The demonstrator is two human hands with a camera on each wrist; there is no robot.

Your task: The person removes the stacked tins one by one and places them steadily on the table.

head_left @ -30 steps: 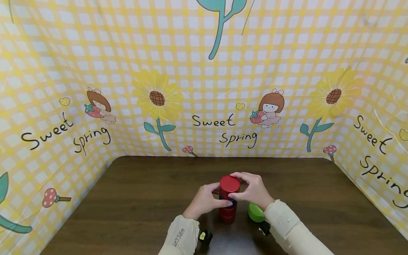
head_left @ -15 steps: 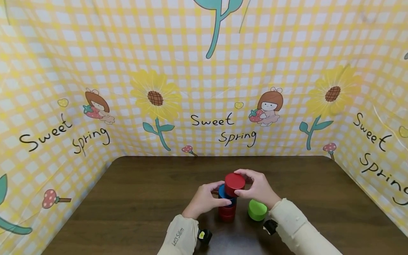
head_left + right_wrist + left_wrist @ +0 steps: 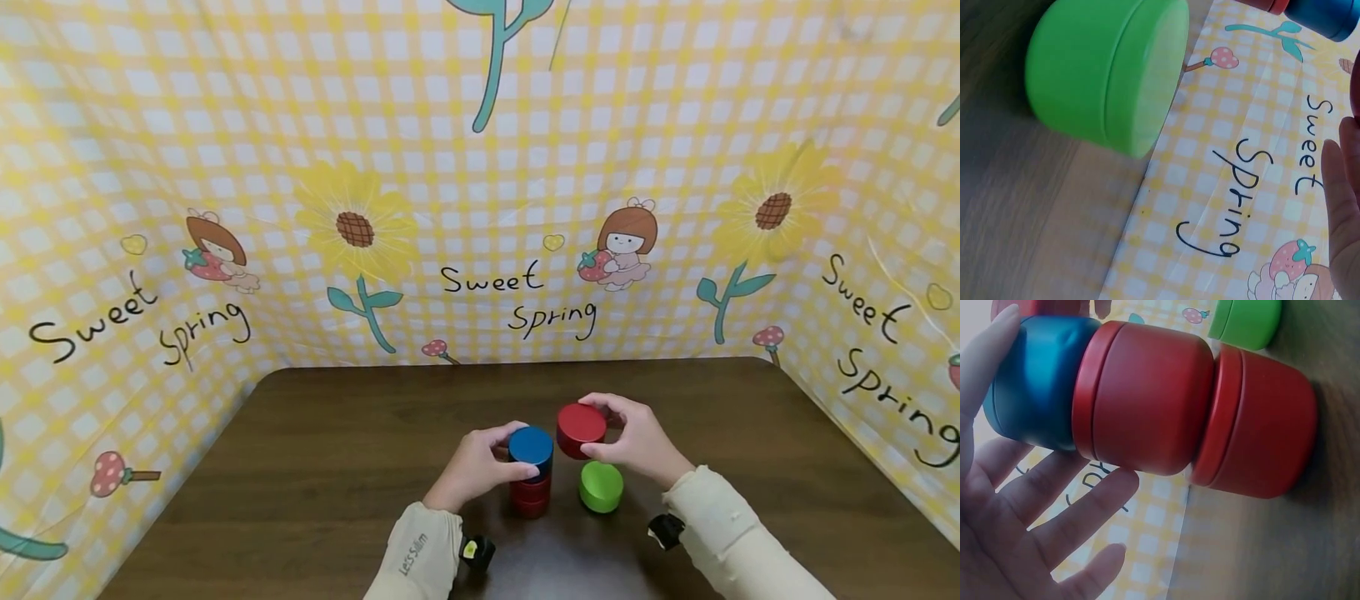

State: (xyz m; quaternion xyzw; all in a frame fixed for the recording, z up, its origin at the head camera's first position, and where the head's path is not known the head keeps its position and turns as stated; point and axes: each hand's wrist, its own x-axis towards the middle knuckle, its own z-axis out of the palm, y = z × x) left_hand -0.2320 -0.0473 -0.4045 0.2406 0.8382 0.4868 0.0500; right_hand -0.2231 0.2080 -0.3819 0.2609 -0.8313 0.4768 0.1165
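Note:
A small blue round lidded canister (image 3: 531,447) tops a stack over two red canisters, the upper red canister (image 3: 1147,397) and the lower red canister (image 3: 1263,422). My left hand (image 3: 474,468) holds the blue one, thumb on the near side and fingers behind; its other fingers spread beside the stack in the left wrist view. My right hand (image 3: 639,435) grips another red canister (image 3: 580,429) between thumb and fingers, up and to the right of the stack. Below it on the table stands a green canister (image 3: 601,487). In the right wrist view the held red canister is mostly cut off.
The dark wooden table (image 3: 337,467) has rounded far corners. A yellow-and-white checked cloth (image 3: 480,192) with printed flowers and lettering hangs round the back and sides. A black wrist camera (image 3: 477,552) is strapped at the left cuff, another black camera (image 3: 665,531) at the right.
My right hand has lifted the red canister off the blue one and carried it right, uncovering the blue top. The left hand stays at the stack. The green canister shows more fully.

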